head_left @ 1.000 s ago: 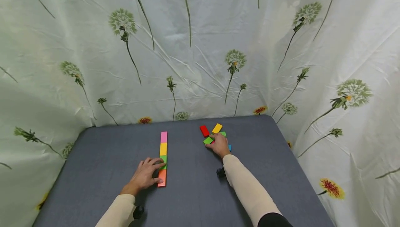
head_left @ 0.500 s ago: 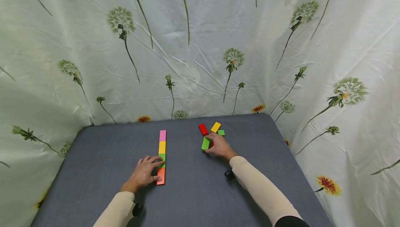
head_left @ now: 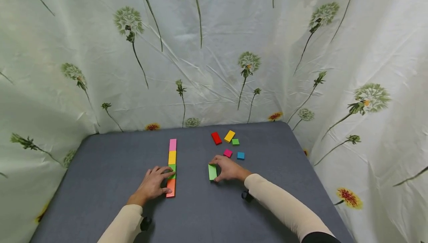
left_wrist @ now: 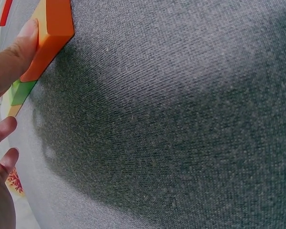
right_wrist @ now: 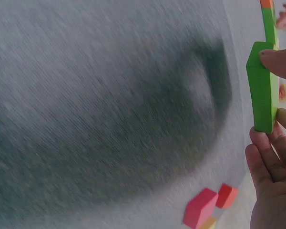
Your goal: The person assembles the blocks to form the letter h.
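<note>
A straight row on the table joins a pink block (head_left: pixel 172 145), a yellow block (head_left: pixel 172 157), a green block (head_left: pixel 171 175) and an orange block (head_left: pixel 170 188). My left hand (head_left: pixel 150 185) rests at the near part of this row, its index finger over the green block and its thumb touching the orange block (left_wrist: pixel 59 21). To the right, my right hand (head_left: pixel 230 168) pinches a separate green block (head_left: pixel 212 173) between thumb and fingertips. In the right wrist view this held green block (right_wrist: pixel 261 98) appears raised off the cloth.
Beyond my right hand lie a red block (head_left: pixel 216 138), a yellow block (head_left: pixel 229 136), a small green block (head_left: pixel 235 142), a small pink block (head_left: pixel 227 153) and a small blue block (head_left: pixel 240 156). A flowered curtain (head_left: pixel 214 68) hangs behind the grey table (head_left: pixel 127 150).
My right hand has picked the green block out of the loose group and brought it nearer and a little left, turning it lengthwise. The left hand has stayed at the row.
</note>
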`<state>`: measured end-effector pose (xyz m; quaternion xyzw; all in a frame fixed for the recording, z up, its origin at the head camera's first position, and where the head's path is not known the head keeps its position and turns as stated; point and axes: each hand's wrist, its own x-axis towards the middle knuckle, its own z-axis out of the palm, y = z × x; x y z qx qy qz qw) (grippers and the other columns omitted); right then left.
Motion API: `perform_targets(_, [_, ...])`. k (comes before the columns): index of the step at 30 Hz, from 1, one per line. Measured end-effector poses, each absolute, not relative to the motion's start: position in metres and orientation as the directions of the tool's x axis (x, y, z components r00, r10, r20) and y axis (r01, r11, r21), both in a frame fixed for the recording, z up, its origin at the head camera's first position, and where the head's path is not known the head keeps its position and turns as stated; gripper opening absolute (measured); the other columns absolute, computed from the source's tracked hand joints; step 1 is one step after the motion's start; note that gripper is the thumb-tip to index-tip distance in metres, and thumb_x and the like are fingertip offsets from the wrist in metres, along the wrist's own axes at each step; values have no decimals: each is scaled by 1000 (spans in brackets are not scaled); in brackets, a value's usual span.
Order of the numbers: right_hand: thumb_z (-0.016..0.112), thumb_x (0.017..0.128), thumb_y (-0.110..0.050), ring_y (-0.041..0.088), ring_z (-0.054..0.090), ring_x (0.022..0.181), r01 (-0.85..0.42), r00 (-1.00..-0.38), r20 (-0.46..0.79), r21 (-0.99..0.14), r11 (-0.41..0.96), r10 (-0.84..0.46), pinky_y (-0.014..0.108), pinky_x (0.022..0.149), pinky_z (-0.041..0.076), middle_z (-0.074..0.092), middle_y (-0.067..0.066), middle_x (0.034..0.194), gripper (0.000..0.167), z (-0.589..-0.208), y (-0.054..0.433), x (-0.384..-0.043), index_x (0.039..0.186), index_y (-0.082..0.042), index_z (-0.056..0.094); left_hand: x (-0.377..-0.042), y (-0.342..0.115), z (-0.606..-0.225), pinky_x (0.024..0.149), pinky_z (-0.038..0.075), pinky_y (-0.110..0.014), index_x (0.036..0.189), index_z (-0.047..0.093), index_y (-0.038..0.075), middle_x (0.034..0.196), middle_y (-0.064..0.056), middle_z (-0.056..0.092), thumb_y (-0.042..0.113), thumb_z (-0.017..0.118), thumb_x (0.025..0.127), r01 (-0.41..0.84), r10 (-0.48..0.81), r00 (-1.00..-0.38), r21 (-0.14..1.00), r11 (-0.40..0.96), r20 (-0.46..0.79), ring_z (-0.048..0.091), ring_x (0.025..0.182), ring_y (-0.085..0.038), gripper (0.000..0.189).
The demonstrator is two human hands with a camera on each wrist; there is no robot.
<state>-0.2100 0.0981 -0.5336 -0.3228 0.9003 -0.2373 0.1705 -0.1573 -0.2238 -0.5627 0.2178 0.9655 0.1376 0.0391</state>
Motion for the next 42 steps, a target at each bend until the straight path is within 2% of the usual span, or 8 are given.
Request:
perform_targets(8, [83,76,-25,11,52,107,-497,-712,-189,-543,676,-676,29,95,43,56,-3,116,57,-543,91,-196,127,-9,63,-155,-225,-562,86,38,-49,126,65,15,130,-7,56,36,84,69,421,436,-900,272,866,4,49,112,-29,63])
perform_targets(20, [82,77,-29,10,50,108,-467,-711,-213,-569,677,-670,30,95,43,55,-6,118,57,-556,90,-183,128,-13,62,-156,-224,-564,88,38,-52,126,65,15,130,-6,56,35,85,69,411,430,-903,283,867,-8,49,114,-29,64])
perform_targets(27, [81,78,-29,14,50,115,-464,-709,-200,-588,662,-676,35,100,40,55,-3,124,57,-562,94,-180,130,-14,61,-156,-222,-562,88,37,-52,125,65,14,130,-7,56,35,85,68,405,425,-905,294,866,-4,49,115,-30,64])
perform_targets(42, [81,78,-30,11,49,117,-476,-707,-176,-597,646,-685,33,101,39,55,-6,123,58,-566,93,-177,130,-14,61,-155,-223,-565,88,38,-52,126,65,15,131,-7,56,35,85,69,405,423,-906,277,871,-3,49,115,-30,64])
